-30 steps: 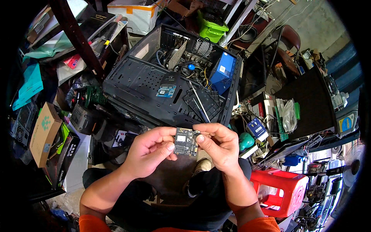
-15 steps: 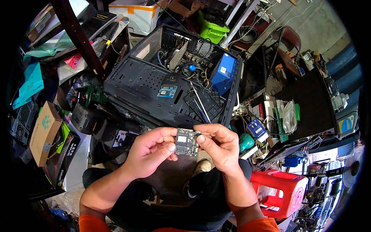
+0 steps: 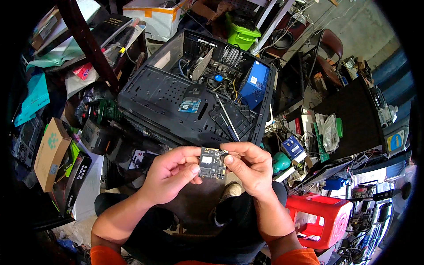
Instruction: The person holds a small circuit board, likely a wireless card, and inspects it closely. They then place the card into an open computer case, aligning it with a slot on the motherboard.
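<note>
Between my two hands is a small black circuit board (image 3: 211,164) with a pale square label and gold-ringed holes at its corners. Thumb and fingers of my left hand (image 3: 176,171) pinch its left edge. The right edge is gripped by my right hand (image 3: 248,169), thumb on the face. Just beyond lies an open black computer case (image 3: 154,99) on its side. A blue circuit board (image 3: 190,105) rests on its metal panel, with a long thin screwdriver-like tool (image 3: 228,118) to the right. Inside the case are cables and a blue power supply (image 3: 255,86).
A red plastic stool (image 3: 320,218) stands at the right, near my leg. Cardboard boxes (image 3: 52,152) are stacked at the left. Behind the case sit a white foam box (image 3: 154,22) and a green bin (image 3: 242,33). A dark table (image 3: 349,119) stands at the far right.
The view has shifted very slightly. Both hands keep the same pinch on the small board, and its tilt looks almost unchanged.
</note>
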`<action>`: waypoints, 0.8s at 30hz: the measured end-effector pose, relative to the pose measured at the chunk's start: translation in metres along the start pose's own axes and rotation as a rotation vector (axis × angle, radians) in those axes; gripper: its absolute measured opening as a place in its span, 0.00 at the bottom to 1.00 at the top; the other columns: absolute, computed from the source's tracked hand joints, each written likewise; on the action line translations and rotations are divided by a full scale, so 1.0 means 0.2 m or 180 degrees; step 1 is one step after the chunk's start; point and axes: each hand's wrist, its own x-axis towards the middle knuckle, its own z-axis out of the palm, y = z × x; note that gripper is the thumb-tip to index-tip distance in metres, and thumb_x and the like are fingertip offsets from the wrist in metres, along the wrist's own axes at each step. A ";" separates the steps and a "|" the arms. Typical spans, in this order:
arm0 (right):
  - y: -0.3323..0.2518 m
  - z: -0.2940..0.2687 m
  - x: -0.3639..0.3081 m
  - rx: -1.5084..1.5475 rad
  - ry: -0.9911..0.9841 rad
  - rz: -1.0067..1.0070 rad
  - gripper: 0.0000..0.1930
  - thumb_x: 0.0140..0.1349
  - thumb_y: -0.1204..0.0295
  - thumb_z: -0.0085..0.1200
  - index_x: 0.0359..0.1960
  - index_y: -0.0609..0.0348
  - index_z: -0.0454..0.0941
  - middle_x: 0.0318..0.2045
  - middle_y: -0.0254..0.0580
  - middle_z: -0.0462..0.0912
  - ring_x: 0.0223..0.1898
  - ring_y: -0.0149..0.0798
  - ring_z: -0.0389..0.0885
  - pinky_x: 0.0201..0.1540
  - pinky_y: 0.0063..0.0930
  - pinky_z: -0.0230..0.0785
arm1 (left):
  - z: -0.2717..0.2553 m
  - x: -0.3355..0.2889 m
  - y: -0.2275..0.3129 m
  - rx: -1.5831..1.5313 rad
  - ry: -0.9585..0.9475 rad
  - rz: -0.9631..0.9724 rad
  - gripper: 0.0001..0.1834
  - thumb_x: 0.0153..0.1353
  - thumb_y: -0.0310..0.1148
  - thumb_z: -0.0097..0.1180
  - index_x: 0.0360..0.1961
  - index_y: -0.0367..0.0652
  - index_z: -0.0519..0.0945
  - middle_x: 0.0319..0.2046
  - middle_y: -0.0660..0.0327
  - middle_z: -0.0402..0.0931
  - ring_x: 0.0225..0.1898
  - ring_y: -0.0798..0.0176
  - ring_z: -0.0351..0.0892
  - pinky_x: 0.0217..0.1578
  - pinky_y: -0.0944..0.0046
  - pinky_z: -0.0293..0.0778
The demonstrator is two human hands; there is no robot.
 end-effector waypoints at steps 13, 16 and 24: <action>0.00 0.00 -0.01 -0.0049 -0.0045 0.0002 0.11 0.60 0.78 0.53 0.44 0.65 0.76 0.31 0.36 0.80 0.30 0.23 0.75 0.32 0.16 0.68 | 0.03 0.00 0.06 0.0113 -0.0283 0.0020 0.38 0.53 0.19 0.56 0.64 0.39 0.53 0.35 0.61 0.75 0.36 0.72 0.75 0.37 0.73 0.69; 0.00 0.00 -0.01 -0.0045 -0.0057 0.0008 0.11 0.60 0.78 0.53 0.44 0.65 0.76 0.31 0.36 0.80 0.30 0.23 0.75 0.32 0.16 0.68 | 0.02 0.00 0.05 0.0307 -0.0292 0.0015 0.38 0.53 0.19 0.56 0.64 0.40 0.54 0.36 0.60 0.76 0.37 0.72 0.75 0.37 0.73 0.70; 0.01 -0.01 -0.01 -0.0062 -0.0095 -0.0026 0.11 0.60 0.78 0.53 0.45 0.65 0.76 0.30 0.35 0.80 0.29 0.22 0.74 0.32 0.16 0.67 | 0.02 0.00 0.04 0.0438 -0.0280 0.0029 0.36 0.53 0.18 0.55 0.63 0.41 0.57 0.35 0.61 0.77 0.36 0.73 0.76 0.36 0.73 0.70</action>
